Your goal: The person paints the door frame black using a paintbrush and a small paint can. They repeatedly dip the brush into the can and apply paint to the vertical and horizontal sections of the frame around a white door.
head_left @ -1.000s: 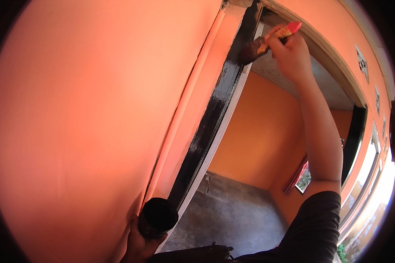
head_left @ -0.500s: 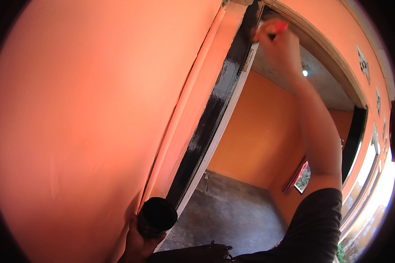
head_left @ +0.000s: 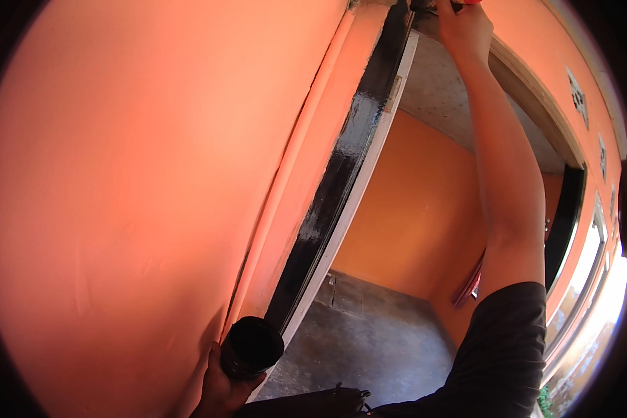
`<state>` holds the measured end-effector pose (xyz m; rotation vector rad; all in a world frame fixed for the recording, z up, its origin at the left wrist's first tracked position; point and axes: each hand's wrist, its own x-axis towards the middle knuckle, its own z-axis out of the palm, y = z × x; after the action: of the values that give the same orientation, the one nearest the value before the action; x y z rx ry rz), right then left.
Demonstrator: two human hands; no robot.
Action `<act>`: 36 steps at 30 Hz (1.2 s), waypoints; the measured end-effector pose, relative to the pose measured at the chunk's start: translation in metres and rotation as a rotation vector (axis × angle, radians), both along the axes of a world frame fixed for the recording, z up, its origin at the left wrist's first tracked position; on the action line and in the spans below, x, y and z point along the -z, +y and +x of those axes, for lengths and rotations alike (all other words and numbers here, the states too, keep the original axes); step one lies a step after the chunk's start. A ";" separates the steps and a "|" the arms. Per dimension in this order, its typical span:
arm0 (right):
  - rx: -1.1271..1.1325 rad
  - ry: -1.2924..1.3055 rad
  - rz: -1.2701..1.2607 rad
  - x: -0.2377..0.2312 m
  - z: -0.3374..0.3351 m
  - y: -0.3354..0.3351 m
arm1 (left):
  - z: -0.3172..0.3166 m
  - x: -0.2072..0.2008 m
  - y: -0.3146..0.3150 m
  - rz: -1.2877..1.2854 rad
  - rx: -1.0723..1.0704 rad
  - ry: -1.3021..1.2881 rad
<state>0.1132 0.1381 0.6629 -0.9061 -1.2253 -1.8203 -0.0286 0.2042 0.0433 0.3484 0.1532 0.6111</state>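
My left hand [head_left: 221, 385] is closed around a round black paint pot [head_left: 247, 366] at the lower middle, its open mouth facing up and dark inside. Along the door opening runs a door frame post [head_left: 359, 122] coated in wet-looking, glossy black paint. My right arm reaches up across the opening. At the top edge my right hand [head_left: 467, 33] is closed on a red-handled paintbrush [head_left: 472, 2], mostly cut off by the picture's edge. The brush's dark end is by the upper corner of the frame, where contact is hard to make out.
An orange-pink wall [head_left: 139, 195] fills the left side. A pale strip [head_left: 341, 226] edges the black post. Beyond the opening are a grey floor [head_left: 369, 345], an orange inner wall [head_left: 404, 216] and a curtain [head_left: 467, 289]. The brown top frame [head_left: 529, 83] curves to the right.
My right hand has moved up and slightly right with the paintbrush, to the top edge of the picture. My left hand and the paint pot have stayed nearly in place.
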 end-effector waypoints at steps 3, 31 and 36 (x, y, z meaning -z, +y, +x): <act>0.186 -0.107 -0.111 0.020 0.024 -0.003 | 0.002 0.006 0.003 0.022 -0.003 -0.013; 0.054 0.112 0.024 -0.080 -0.001 0.026 | 0.010 0.018 0.012 -0.245 0.103 -0.434; -0.088 -0.026 0.093 -0.089 -0.003 0.026 | 0.009 0.022 0.014 -0.188 0.076 -0.326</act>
<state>0.1100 0.1645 0.7517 -0.7676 -1.1679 -1.8086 -0.0194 0.2185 0.0212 0.0693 -0.1145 0.5652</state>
